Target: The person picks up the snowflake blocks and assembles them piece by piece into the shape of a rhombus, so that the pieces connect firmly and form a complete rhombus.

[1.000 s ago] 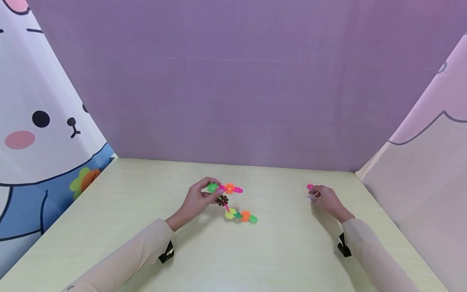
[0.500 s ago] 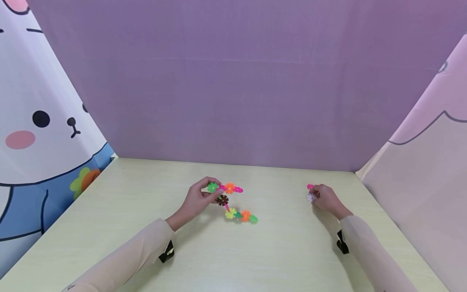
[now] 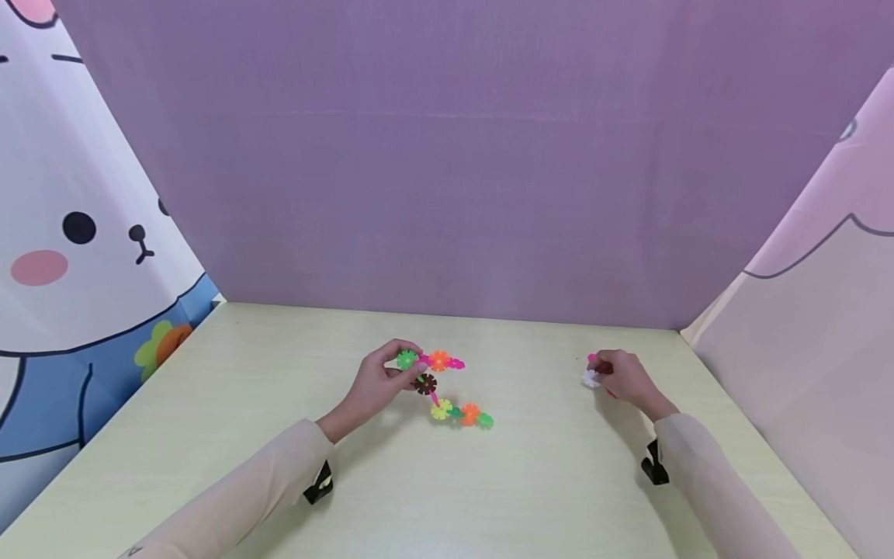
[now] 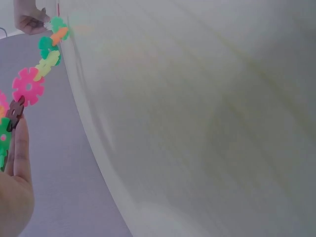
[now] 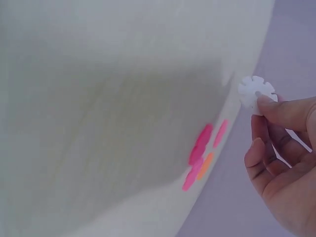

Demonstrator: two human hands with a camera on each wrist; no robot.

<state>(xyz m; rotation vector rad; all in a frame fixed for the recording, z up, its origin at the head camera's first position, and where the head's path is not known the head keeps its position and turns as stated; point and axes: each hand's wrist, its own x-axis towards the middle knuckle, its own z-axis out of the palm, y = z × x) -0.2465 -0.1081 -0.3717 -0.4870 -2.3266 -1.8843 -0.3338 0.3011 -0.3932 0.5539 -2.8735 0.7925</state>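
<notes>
My left hand point(image 3: 380, 382) pinches the chain point(image 3: 447, 388)'s green end, right hand point(image 3: 624, 376) pinches a white disc point(image 3: 590, 378), hands well apart; I should align notch to notch before pressing.

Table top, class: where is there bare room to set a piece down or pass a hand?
Bare table: left of the left hand, the near strip between the sleeves, and between the flower chain and the right hand. Crowded: around the chain, and by the pink pieces under the right hand's white disc.
</notes>
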